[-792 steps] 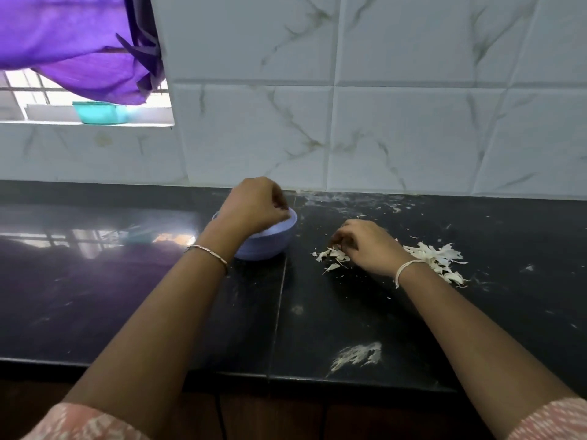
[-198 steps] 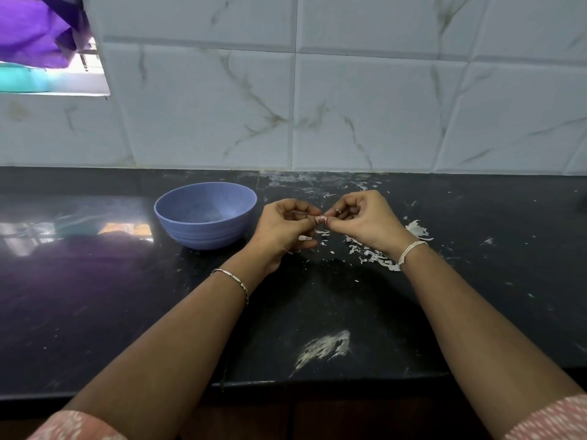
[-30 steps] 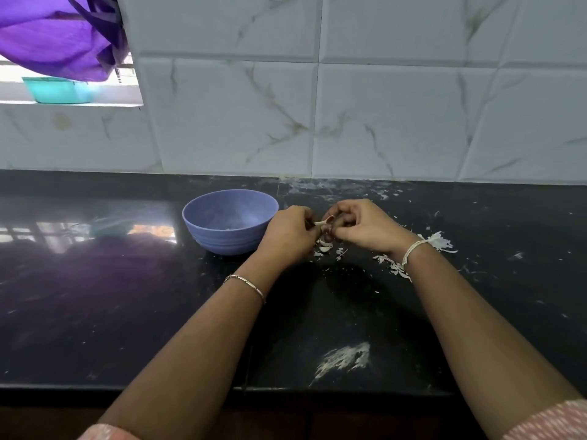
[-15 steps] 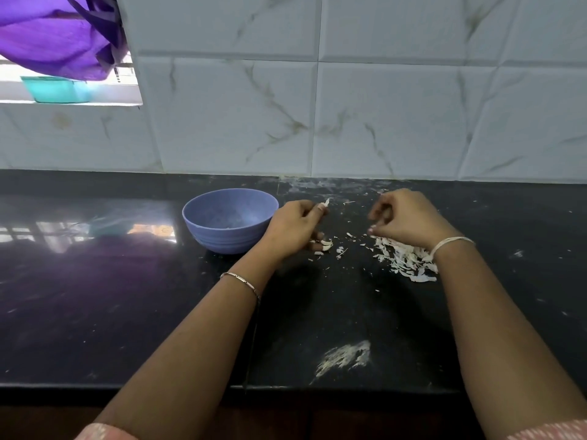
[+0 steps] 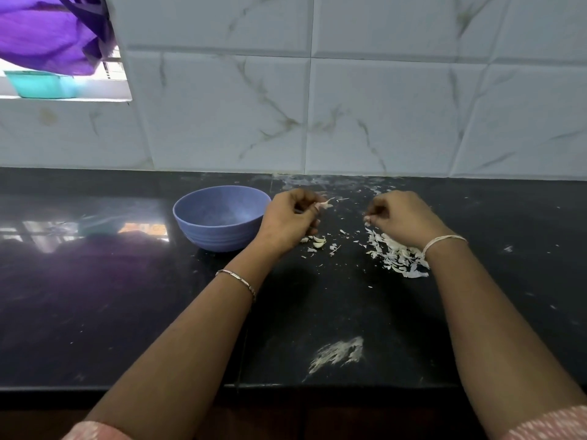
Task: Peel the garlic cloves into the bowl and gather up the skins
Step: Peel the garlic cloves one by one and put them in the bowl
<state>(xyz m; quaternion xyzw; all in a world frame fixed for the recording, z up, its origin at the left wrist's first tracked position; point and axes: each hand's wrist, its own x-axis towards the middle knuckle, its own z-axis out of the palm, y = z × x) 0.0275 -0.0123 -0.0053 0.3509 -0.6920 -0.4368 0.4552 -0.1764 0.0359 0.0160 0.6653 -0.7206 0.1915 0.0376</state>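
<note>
Hands now parted: left hand (image 5: 287,222) pinches a garlic clove (image 5: 325,204) beside the bowl (image 5: 219,217), while right hand (image 5: 401,219), fingers closed on a skin scrap (image 5: 367,221), moves to the skin pile (image 5: 395,255), one strip off.

Hands (image 5: 287,222) apart, clove (image 5: 325,203) pinched

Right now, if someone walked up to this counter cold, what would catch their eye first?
Probably the two hands held apart over the black counter: the left hand pinches a garlic clove beside the blue bowl, and the right hand hovers over a white pile of skins. After that, the purple cloth at the top left corner stands out.
</note>
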